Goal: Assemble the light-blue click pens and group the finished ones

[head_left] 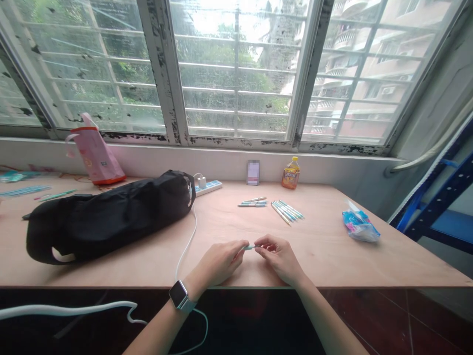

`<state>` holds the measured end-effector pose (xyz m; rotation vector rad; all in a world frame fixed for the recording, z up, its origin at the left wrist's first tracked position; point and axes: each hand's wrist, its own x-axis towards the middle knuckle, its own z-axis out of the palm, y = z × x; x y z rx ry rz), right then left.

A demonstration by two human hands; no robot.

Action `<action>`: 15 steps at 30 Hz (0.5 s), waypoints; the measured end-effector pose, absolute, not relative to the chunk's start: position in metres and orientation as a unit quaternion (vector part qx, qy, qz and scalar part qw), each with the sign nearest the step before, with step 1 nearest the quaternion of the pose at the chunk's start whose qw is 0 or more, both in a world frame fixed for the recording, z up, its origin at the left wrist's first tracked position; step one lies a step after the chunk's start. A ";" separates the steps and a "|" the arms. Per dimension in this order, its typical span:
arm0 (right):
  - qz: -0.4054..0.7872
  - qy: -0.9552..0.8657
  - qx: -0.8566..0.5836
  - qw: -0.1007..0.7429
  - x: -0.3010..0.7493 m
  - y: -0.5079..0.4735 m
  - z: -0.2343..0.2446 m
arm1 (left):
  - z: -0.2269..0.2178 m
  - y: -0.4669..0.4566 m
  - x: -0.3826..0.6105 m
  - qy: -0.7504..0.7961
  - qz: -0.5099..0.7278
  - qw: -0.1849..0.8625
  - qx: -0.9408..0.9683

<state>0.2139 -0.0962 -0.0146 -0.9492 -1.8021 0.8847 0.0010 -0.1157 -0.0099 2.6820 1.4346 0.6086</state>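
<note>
My left hand [223, 259], with a watch [179, 294] on its wrist, is closed around a light green pen [249, 247] just above the table's front part. The fingers of my right hand [278, 256] are pinched at the pen's dark right end; whether a separate small part sits between them is too small to tell. Most of the pen is hidden by the left fingers. Beyond my hands lie a fanned row of several white and blue pens [287, 212] and a smaller bunch of similar pens [253, 202].
A long black bag [111, 214] covers much of the table's left side, near a pink jug [96, 154]. A white cable [189, 241] runs down from a power strip [209, 188]. Along the wall stand a phone [253, 172] and a drink bottle [290, 175]. A tissue pack [360, 225] lies right.
</note>
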 end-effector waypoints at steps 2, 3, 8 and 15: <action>0.364 -0.724 -0.383 0.442 0.214 -0.096 -0.015 | -0.010 -0.116 0.001 0.465 0.197 0.020 0.863; 0.369 -0.723 -0.384 0.440 0.215 -0.095 -0.016 | -0.010 -0.116 0.000 0.467 0.197 0.020 0.862; 0.381 -0.709 -0.389 0.448 0.215 -0.093 -0.019 | -0.012 -0.115 0.000 0.463 0.198 0.019 0.864; 0.358 -0.744 -0.379 0.419 0.213 -0.095 -0.017 | -0.011 -0.116 0.001 0.448 0.206 0.005 0.870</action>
